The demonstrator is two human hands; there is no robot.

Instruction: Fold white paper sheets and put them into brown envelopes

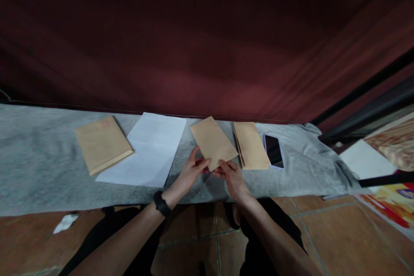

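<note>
A brown paper envelope (214,141) is held up at a tilt just over the grey cloth. My left hand (193,169) pinches its lower left edge, thumb on top and fingers underneath. At the lower right corner, my right hand (229,173) grips the same envelope, with the thumb on its face. Close to the right hand lies a stack of brown envelopes (254,146). Left of my hands, a white sheet of paper (150,151) rests flat, and another brown envelope pile (102,144) overlaps its left side.
Grey cloth (39,159) covers the long narrow surface. A phone (274,152) lies right of the stack. Behind rises a dark red curtain-like backdrop (207,51). On the tiled floor (326,228) are a crumpled white scrap (65,223) and, at right, a colourful printed box or sheet (393,202).
</note>
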